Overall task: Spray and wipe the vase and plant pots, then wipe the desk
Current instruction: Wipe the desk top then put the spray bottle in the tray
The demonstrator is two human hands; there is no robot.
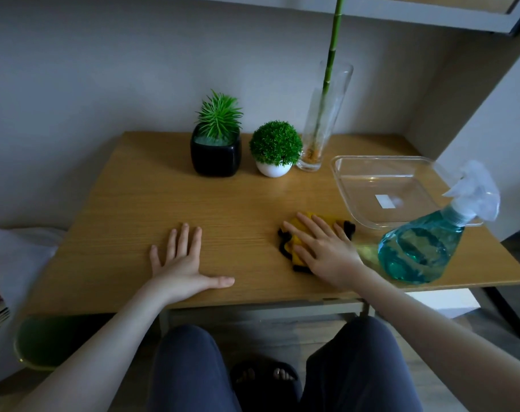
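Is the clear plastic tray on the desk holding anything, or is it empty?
Empty. Through the clear tray only the wood of the desk and a white label on its bottom show.

A plain pale grey wall (104,69) runs behind the work area and meets a second wall (490,120) at the right, forming a corner. A shelf (431,13) with a grey edge projects overhead at upper right. Beneath the work surface, a grey metal frame rail (252,310) spans the front. The floor (282,340) is wood-toned. A green bin (42,343) stands on the floor at lower left, beside a white, soft-looking mass (12,263), possibly bedding. A black frame leg (508,313) slants at the right. Lighting is dim and even.
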